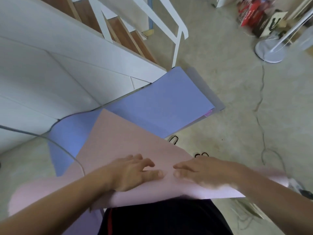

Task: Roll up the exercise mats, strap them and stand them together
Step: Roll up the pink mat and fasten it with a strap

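The pink mat (118, 143), laid askew over the blue mat (160, 102) on the floor (228, 82), is pressed flat at its near edge by the left hand (133, 172) and right hand (203, 172), fingers spread, presumably to begin a tight roll.

A: Mat surfaces? B: Pink mat (118, 143): smooth, matt foam; blue mat (157, 102): the same finish. A: Floor? B: Floor (228, 92): rough, dull concrete; stair treads (122, 34): wood.
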Motion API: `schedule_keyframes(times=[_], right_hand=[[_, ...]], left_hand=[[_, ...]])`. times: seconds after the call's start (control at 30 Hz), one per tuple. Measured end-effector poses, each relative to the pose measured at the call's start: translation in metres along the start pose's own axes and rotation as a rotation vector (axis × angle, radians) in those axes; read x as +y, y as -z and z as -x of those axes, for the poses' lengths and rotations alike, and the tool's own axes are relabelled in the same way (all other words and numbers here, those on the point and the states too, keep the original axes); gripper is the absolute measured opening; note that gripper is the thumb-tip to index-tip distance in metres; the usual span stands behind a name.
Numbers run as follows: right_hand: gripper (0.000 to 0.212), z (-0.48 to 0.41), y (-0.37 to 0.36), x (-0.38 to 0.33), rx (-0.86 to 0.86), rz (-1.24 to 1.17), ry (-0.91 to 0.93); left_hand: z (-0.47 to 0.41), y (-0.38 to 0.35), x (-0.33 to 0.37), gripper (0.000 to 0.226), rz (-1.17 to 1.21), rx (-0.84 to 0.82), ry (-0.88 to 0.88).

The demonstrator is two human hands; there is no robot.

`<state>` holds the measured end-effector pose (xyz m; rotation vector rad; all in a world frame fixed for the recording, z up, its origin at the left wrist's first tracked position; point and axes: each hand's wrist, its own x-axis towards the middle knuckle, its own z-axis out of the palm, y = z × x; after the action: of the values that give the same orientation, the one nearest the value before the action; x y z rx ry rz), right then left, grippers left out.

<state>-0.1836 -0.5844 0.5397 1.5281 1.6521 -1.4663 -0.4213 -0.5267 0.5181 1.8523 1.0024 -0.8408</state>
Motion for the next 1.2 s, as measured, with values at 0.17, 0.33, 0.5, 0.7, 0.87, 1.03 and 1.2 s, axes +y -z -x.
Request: schedule_keyframes(times=[0.17,0.33,0.5,0.7,0.87,1.03,1.2], right_hand=[[0.075,-0.059,-0.021,0.013,-0.167,-0.165,-0.137],[0.042,-0.123,-0.049,0.018,-0.032,0.222,-0.133],[0.036,-0.126,-0.100,0.029,0.046,0.079,0.001],[0.059,-0.218,-0.126,0.057,-0.257,0.058,-0.063],[0.057,-0.283,-0.136,0.067,-0.169,0.149,-0.115],[0.065,-0.268,-0.132,0.067,0.118,0.099,-0.069],[0.070,-0.261,-0.150,0.076,-0.058,0.019,-0.074]], left_hand=[[-0.051,-0.024,-0.010,0.076,-0.062,-0.082,0.110],[-0.110,-0.074,-0.045,0.073,-0.061,-0.195,0.308],[-0.153,-0.121,-0.072,0.074,0.055,-0.214,0.410],[-0.149,-0.132,-0.046,0.061,-0.035,-0.048,0.194],[-0.173,-0.153,-0.069,0.062,0.024,-0.161,0.256],[-0.246,-0.170,-0.097,0.067,0.075,-0.133,0.328],[-0.278,-0.159,-0.104,0.061,0.046,0.035,0.363]])
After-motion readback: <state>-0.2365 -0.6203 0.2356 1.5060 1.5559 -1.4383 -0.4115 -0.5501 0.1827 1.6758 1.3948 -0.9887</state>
